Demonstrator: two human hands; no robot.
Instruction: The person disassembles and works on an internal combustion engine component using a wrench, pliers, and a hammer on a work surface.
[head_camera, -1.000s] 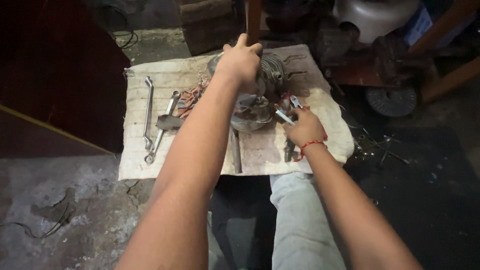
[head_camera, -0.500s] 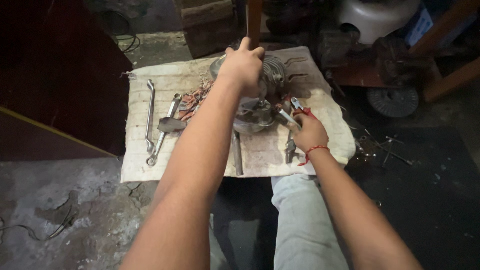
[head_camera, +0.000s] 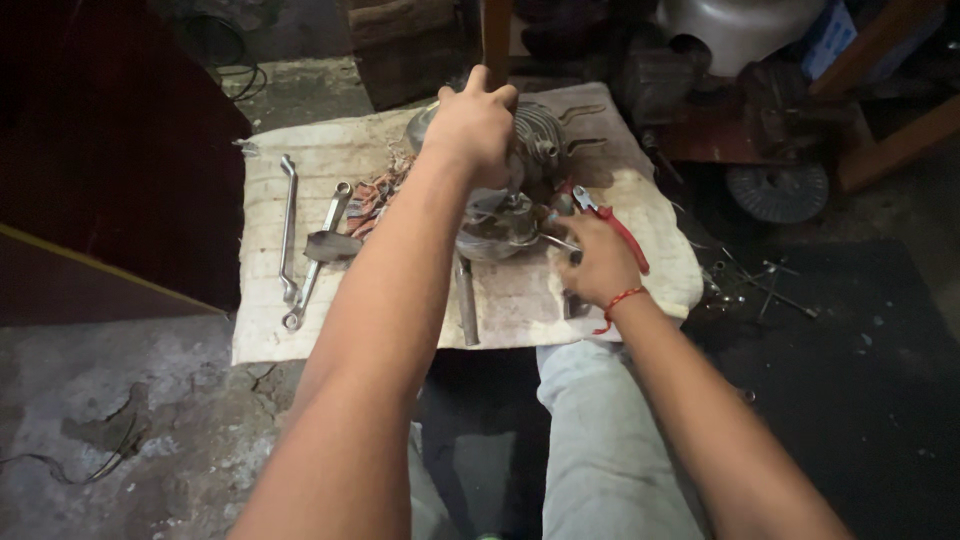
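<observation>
Motor (head_camera: 520, 170) sits at the far middle of a pale woven cloth (head_camera: 270, 320) spread on the floor, mostly hidden. Left hand (head_camera: 475, 125) lies clamped over its top, fingers curled over the far edge, so only the ribbed grey metal casing to the right of the hand and a rounded dull metal lower part (head_camera: 495, 235) show. How the two parts join: cannot tell, forearm covers it. Copper-coloured wire windings (head_camera: 375, 195) stick out on the left side, tangled, partly behind the arm.

Right hand (head_camera: 595, 265) is closed around red-handled pliers (head_camera: 610, 220); nose points at the lower part of the motor, tip lost in shadow and metal, so contact cannot be confirmed. One red handle juts out past the knuckles. Red thread band (head_camera: 620, 300) on that wrist.

Metal rod (head_camera: 467, 310) lies on the cloth below the motor, upper end hidden under the left forearm. Dark small tool (head_camera: 570, 305) just below the right hand, shape unclear.

Left part of cloth: two long steel spanners (head_camera: 290, 230), roughly parallel, ring ends toward the near edge, with a flat dark metal piece (head_camera: 330, 245) resting across one.

Grey trouser leg (head_camera: 600, 440) below the cloth. Background upper right is dim: grooved disc (head_camera: 775, 190), wooden bars, a pale rounded housing cut off by the frame.
</observation>
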